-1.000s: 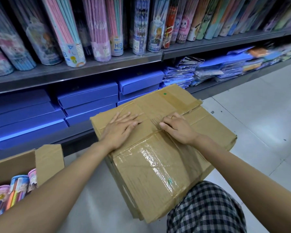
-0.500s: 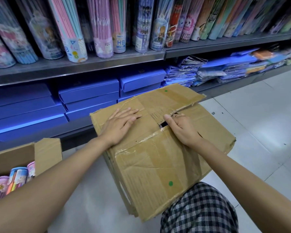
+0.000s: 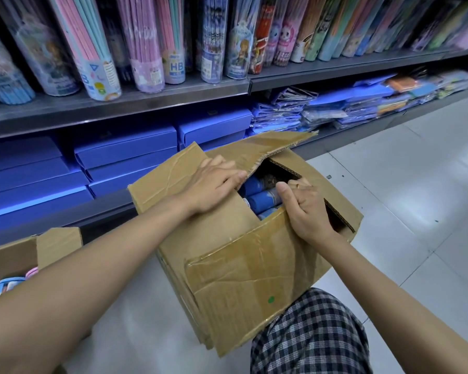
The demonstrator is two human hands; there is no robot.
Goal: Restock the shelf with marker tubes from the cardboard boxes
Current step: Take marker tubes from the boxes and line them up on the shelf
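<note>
A taped cardboard box [image 3: 243,279] leans on my knee in front of the shelf. Its top is split open along the middle seam. My left hand [image 3: 214,184] grips the edge of the far flap [image 3: 173,174], fingers curled under it. My right hand [image 3: 305,211] grips the edge of the near flap [image 3: 260,238], thumb on top. Through the gap show several blue marker tubes [image 3: 262,198] lying inside. The upper shelf [image 3: 119,103] holds a row of upright tubes [image 3: 173,41] with cartoon prints.
A second open cardboard box [image 3: 14,257] with pastel tubes stands at the lower left. Blue flat boxes [image 3: 125,149] fill the lower shelf, with plastic-wrapped packs [image 3: 281,114] to their right. White tiled floor [image 3: 416,198] stretches to the right. My checked trouser leg [image 3: 314,336] is under the box.
The tape seam has split. Both hands went from lying flat on the closed top to gripping the flap edges, and the flaps now gape, showing blue tubes.
</note>
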